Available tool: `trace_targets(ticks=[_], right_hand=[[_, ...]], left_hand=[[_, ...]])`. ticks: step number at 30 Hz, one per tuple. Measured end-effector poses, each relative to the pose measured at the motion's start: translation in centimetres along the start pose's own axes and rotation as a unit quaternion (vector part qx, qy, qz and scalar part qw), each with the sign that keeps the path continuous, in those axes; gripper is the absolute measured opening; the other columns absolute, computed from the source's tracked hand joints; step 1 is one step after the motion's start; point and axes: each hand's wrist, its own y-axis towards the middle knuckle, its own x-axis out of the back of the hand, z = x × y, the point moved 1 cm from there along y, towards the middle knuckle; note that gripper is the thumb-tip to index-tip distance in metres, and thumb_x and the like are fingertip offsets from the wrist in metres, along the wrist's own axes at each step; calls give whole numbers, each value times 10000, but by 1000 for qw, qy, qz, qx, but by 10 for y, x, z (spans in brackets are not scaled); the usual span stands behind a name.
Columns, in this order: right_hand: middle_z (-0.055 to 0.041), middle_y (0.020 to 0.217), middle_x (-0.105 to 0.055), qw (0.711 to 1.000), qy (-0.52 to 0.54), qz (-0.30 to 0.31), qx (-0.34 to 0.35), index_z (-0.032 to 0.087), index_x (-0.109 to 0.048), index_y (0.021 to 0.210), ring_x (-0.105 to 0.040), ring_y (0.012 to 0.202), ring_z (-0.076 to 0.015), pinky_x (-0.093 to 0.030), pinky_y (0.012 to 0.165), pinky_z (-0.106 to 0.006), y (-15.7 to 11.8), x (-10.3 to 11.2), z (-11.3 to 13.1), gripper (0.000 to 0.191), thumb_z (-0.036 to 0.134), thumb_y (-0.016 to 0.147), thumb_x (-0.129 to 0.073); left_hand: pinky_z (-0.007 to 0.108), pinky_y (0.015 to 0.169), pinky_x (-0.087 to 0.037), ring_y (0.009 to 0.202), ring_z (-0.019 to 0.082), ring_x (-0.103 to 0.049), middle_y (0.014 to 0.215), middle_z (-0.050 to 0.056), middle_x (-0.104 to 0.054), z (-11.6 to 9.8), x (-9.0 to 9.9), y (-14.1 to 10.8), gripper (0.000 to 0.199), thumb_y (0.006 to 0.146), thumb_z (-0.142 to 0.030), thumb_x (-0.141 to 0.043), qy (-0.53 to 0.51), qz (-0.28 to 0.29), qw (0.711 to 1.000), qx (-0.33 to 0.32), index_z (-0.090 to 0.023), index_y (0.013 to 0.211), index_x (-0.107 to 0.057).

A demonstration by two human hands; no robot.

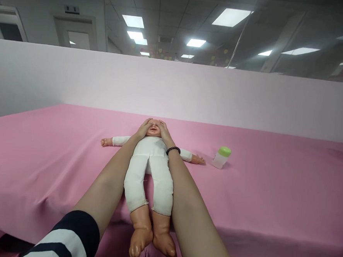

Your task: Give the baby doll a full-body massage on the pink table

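Note:
A baby doll (151,150) with a white cloth body lies on its back, its arms spread and its feet toward me over the front edge. My left hand (144,128) rests against the left side of the doll's head, fingers stretched upward. On the right side of the head lies my right hand (164,130), also with fingers extended; a dark beaded bracelet circles that wrist. Between the hands the doll's mouth and nose show, while the sides of its head are covered. Neither hand is closed around anything.
A small bottle (221,157) with a green cap stands right of the doll's hand. Pink cloth (261,188) covers the table. Behind it rises a low white wall (191,93) with glass above. Part of a reddish object shows at the far right edge.

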Motion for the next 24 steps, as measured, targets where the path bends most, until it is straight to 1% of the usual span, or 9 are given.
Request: trace_targets(ticks=[2,4,9,10,12,14,16,19,24], right_hand=[[-83,1467,-573,1000,5,2,-1,203,-559,1376,-590,1274,-203,-452,1124,-317,0,1,-1,583,489,872,-621],[-81,1430,-598,1000,0,-1,-9,213,-568,1361,-609,1238,-210,-471,1100,-330,-1,2,0,583,491,854,-642],[-68,1338,-656,1000,-21,-17,-12,238,-604,1333,-641,1163,-230,-502,1049,-355,-2,4,3,586,504,817,-679],[-71,1336,-661,999,-25,-24,-13,229,-615,1325,-641,1165,-232,-501,1049,-354,0,4,4,578,495,816,-681],[-78,1344,-664,998,-45,-47,-18,208,-637,1305,-632,1191,-236,-485,1073,-359,5,2,6,540,453,825,-674],[-81,1364,-660,993,-91,-71,-25,203,-664,1280,-609,1240,-247,-446,1125,-384,12,0,8,492,417,837,-667],[-78,1383,-655,986,-142,-89,-26,209,-690,1259,-573,1301,-265,-390,1181,-418,18,-3,10,454,402,849,-664],[-70,1408,-644,981,-173,-87,-10,216,-700,1268,-532,1360,-277,-336,1220,-436,25,-7,12,434,387,872,-647],[-52,1400,-653,985,-148,-83,-14,240,-679,1308,-561,1332,-242,-362,1202,-403,40,-6,2,439,408,909,-613]], left_hand=[[425,1102,-464,1173,255,-634,1261,132,-669,1,1,-1,499,872,-434,-631,-15,10,1000,-1,-152,1280,-583],[422,1100,-466,1176,259,-634,1280,139,-665,1,1,-1,522,872,-426,-648,-22,5,1000,7,-143,1305,-577],[389,1070,-481,1178,259,-646,1341,171,-649,-5,0,4,567,879,-316,-619,6,-25,999,45,-98,1397,-544],[383,1063,-483,1174,259,-649,1336,174,-656,-7,0,5,552,891,-316,-611,25,-35,998,51,-95,1393,-556],[378,1049,-484,1156,260,-655,1297,162,-684,-13,-1,7,490,914,-325,-599,82,-73,992,64,-111,1354,-606],[379,1032,-483,1125,263,-661,1225,134,-720,-20,0,6,401,930,-336,-595,158,-119,977,76,-144,1275,-671],[381,1016,-477,1094,269,-665,1154,114,-746,-27,1,5,336,951,-344,-584,226,-148,960,77,-173,1210,-712],[382,1019,-457,1112,286,-658,1135,111,-759,-32,2,5,322,985,-370,-560,280,-149,946,61,-187,1188,-731],[379,1051,-437,1134,292,-644,1139,123,-757,-27,3,21,312,984,-349,-576,286,-136,947,49,-180,1192,-735]])
